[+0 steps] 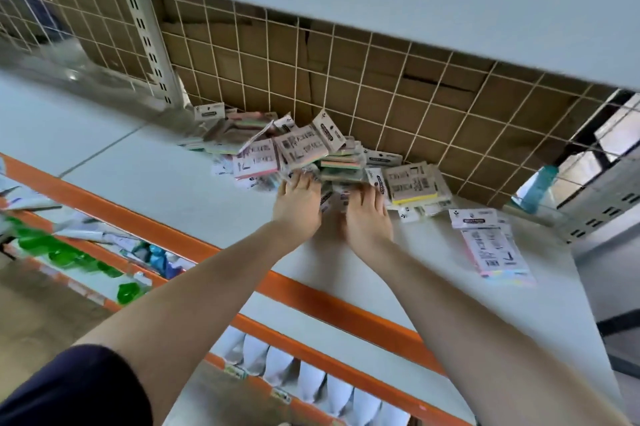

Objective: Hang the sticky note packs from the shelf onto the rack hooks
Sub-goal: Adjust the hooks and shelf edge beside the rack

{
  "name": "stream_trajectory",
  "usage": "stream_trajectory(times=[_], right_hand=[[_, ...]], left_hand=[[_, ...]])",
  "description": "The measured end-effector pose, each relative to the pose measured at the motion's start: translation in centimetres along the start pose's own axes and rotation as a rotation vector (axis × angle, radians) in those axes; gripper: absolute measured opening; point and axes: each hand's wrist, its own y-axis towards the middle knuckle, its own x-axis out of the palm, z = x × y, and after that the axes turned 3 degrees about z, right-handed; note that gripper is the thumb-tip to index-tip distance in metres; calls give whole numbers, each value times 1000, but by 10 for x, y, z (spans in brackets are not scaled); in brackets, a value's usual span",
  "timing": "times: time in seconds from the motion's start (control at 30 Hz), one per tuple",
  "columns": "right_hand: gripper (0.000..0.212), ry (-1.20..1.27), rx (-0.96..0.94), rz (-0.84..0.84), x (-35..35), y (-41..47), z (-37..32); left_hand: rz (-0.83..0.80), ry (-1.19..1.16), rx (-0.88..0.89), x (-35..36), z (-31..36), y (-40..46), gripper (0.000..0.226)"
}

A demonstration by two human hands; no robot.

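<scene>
Both hands reach into the sticky note packs (311, 151) heaped on the white shelf (145, 179) against the wire grid (346, 79). Left hand (298, 203) and right hand (367, 214) fingertips are buried in the heap, grip unclear. One loose pack (491, 245) lies apart at right.

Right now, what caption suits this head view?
Both hands, left hand and right hand, reach into the pile of sticky note packs on the shelf.
</scene>
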Motion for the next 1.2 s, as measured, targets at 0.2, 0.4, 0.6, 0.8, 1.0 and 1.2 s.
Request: stream_trajectory(times=[0.2,0.4,0.6,0.8,1.0,1.2], right_hand=[[57,-99,-44,30,-1,8,3],[47,-310,-200,15,-12,0,-1],[48,-222,-186,31,-14,-32,2],[52,-239,-169,48,-22,-57,6],[35,-100,-200,405,-28,-74,7],[21,430,249,310,-46,-54,17]], left_hand=[[61,154,2,21,-8,-2,54],[119,212,14,22,-6,-18,35],[147,156,14,22,0,-51,34],[77,167,175,6,-11,-69,53],[-96,70,309,-8,-30,-59,76],[-102,88,347,-11,-35,-56,59]])
